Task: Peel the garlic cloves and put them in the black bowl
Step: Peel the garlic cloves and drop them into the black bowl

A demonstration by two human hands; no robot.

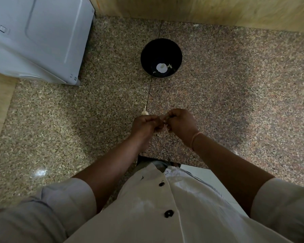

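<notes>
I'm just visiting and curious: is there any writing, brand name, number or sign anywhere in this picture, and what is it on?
There is no readable text anywhere in this view.
On the white appliance: only a small square mark, with no legible letters.
On the black bowl: no label shows.
On the shirt: dark buttons only, no print.

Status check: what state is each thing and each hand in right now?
black bowl: upright, holding pale garlic pieces.
garlic scrap: loose on the counter, outside the bowl.
left hand: curled, pinching the garlic clove, mostly hidden.
right hand: curled, pinching the same clove.
</notes>
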